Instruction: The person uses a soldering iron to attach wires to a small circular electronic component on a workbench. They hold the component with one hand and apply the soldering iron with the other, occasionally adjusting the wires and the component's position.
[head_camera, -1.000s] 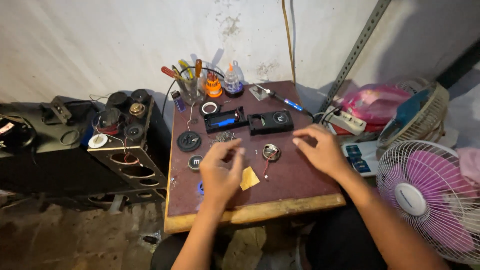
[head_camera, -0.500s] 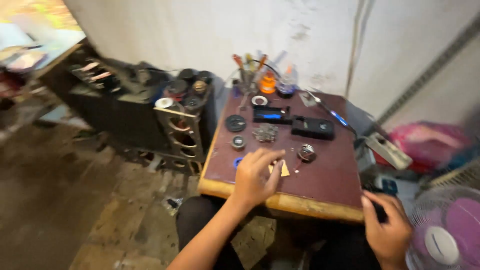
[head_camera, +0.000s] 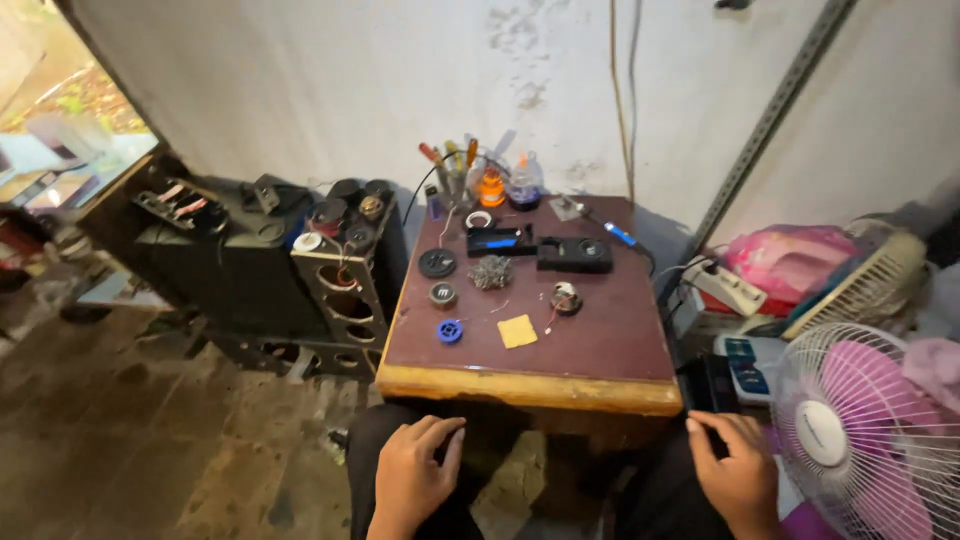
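Brown table (head_camera: 600, 350) with loose parts untouched; my left hand (head_camera: 412, 478) and right hand (head_camera: 738, 474) rest empty, fingers spread, on my knees.

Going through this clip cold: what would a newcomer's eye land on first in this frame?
Probably the small dark red table in the middle, strewn with small parts: a yellow square pad near its front, a blue spool to the left, and a jar of screwdrivers at the back. Next, the pink fan at the lower right. Both hands are off the table: the left hand on the lap, the right hand beside the fan.
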